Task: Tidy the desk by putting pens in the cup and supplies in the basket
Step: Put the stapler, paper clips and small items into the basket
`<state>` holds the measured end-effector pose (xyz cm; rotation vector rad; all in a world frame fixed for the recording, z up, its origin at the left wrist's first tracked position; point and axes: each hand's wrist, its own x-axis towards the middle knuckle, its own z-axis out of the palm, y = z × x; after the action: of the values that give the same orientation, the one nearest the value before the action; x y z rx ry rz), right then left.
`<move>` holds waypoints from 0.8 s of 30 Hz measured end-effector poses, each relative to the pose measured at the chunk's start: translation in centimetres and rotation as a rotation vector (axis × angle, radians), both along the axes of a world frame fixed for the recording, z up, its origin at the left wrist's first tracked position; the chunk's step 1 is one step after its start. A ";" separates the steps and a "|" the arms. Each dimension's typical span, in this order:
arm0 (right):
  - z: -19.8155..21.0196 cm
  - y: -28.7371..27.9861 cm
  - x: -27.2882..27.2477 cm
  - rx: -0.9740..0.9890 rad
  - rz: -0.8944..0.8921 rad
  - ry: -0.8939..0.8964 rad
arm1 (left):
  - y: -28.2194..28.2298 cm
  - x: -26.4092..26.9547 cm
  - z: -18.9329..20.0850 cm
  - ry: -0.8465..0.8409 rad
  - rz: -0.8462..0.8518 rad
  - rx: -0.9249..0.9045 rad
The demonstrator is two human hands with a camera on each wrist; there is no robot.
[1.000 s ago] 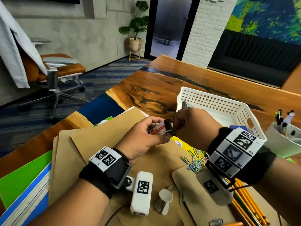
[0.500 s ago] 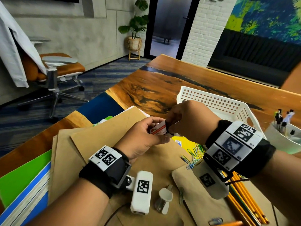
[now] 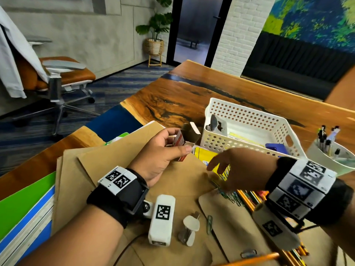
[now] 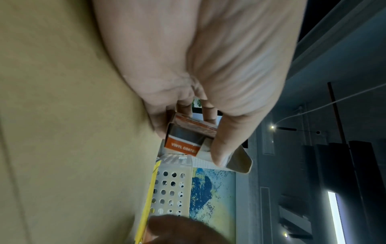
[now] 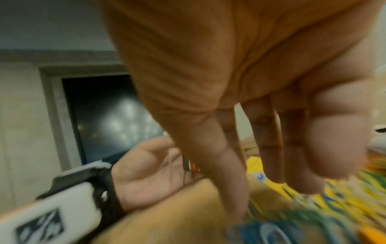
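Observation:
My left hand (image 3: 169, 148) grips a small orange and white paper-clip box (image 3: 179, 144) with its flap open, held above the brown envelopes; the left wrist view shows the same box (image 4: 185, 140) between thumb and fingers. My right hand (image 3: 221, 169) hangs open with fingers pointing down over a pile of coloured paper clips (image 3: 231, 196) and holds nothing; its fingers (image 5: 271, 148) are straight in the blurred right wrist view. The white perforated basket (image 3: 249, 120) stands behind the hands. At the far right sits a white cup (image 3: 326, 158) with several pens.
Brown envelopes (image 3: 115, 169) cover the near desk, with green and blue folders (image 3: 23, 204) at left. A white stapler remover (image 3: 189, 227) and a loose clip (image 3: 209, 223) lie in front. Yellow pencils (image 3: 249, 200) lie under my right wrist. A yellow pad (image 3: 203, 155) sits beside the basket.
My right hand has left the box and dropped down and right toward the paper-clip pile, fingers now spread. The left hand still holds the box, whose flap now stands open.

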<state>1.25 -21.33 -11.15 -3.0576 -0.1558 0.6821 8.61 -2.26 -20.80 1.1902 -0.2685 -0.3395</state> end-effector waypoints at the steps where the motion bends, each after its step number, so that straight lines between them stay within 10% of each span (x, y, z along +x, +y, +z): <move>1: -0.3 -0.1 -0.5 -0.039 0.054 0.070 | 0.0 -0.1 0.1 -0.006 -0.009 -0.012; 11: -1.9 -1.3 -0.3 0.111 0.044 -0.043 | 0.0 -0.8 0.5 -0.039 -0.088 0.005; 24: 5.2 2.0 -1.2 0.873 -0.220 -0.470 | -0.2 -0.6 -0.3 -0.133 -0.164 0.216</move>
<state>0.08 -19.36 -6.00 -2.2671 -0.0810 -0.1267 8.03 -2.43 -21.15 1.4096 -0.4554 -0.4409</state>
